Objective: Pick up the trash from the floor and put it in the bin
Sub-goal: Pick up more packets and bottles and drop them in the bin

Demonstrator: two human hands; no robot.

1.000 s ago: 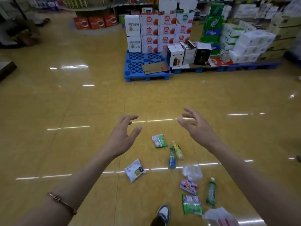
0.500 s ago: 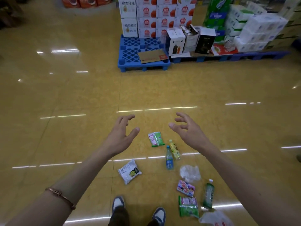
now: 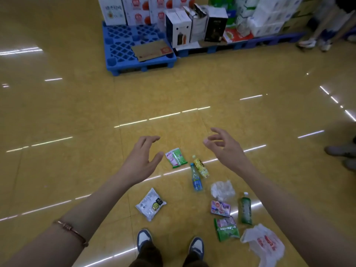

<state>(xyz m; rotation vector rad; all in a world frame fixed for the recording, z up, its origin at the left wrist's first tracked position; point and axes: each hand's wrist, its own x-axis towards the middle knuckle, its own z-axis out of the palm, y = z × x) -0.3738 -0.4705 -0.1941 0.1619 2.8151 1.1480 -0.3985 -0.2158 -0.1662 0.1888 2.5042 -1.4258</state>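
Both hands, left hand (image 3: 140,162) and right hand (image 3: 224,149), hover spread wide and empty mid-frame, probably lining up the green wrapper (image 3: 176,157).

- The white carton (image 3: 112,11) at 11 o'clock, stacked on the blue pallet (image 3: 123,43), bore a line of dark Chinese characters above a round fruit picture; the strokes were too blurred to read.
- The cartons (image 3: 137,10) beside it showed red apple pictures with small print that could not be made out.
- The wrappers and bottles on the floor, such as the yellow bottle (image 3: 201,166) at 12 o'clock, carried printing that was too small to read.
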